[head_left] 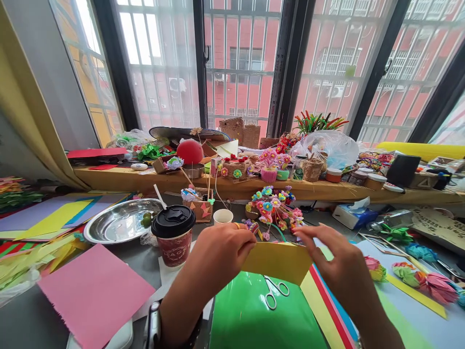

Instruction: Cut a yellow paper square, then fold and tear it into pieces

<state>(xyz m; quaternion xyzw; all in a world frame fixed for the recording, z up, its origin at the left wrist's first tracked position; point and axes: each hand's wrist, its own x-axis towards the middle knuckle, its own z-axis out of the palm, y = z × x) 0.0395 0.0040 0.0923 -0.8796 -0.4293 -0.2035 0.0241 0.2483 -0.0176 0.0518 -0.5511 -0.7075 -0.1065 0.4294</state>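
Green sheet [250, 315] with scissors [275, 290] lying on it; above, left hand [221, 254] and right hand [336, 259] pinching yellow paper [278, 261] edges.

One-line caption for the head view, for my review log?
Both hands, left hand and right hand, hold a yellow paper above scissors on a green sheet.

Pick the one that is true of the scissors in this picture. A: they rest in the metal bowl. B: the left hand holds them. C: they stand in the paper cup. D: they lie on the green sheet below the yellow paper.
D: the scissors lie flat on the green sheet, just under the yellow paper that the left hand and right hand hold by its edges.
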